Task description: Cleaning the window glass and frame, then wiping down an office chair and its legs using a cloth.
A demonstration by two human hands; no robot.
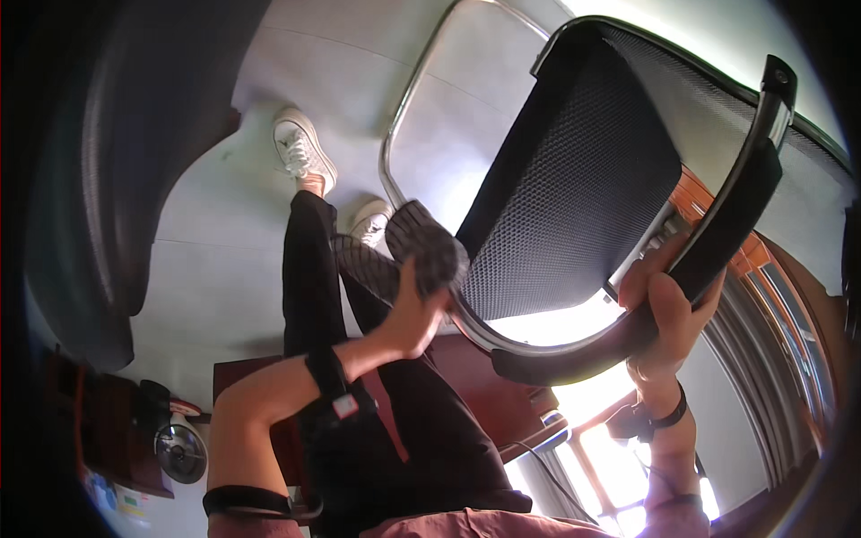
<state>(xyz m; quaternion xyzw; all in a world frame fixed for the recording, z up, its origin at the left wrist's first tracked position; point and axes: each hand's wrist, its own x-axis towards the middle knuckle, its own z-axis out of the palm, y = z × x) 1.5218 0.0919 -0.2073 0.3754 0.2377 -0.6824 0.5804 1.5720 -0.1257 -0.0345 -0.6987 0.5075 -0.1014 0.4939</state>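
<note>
A chair with a bent metal tube frame (403, 114) and a black mesh panel (565, 195) is tilted in front of me. My left hand (417, 313) holds a bunched grey checked cloth (434, 252) against the tube, near where it curves beneath the mesh. Part of the cloth hangs loose to the left. Around the black padded armrest (723, 222) curl the fingers of my right hand (669, 316). The hand and cloth hide a short stretch of the tube.
Another dark chair (155, 148) stands close on the left. My white shoes (303, 151) are on the pale tiled floor (208, 208). A dark red wooden piece of furniture (464, 383) lies behind my legs. Grey curtains (753, 397) hang at the right.
</note>
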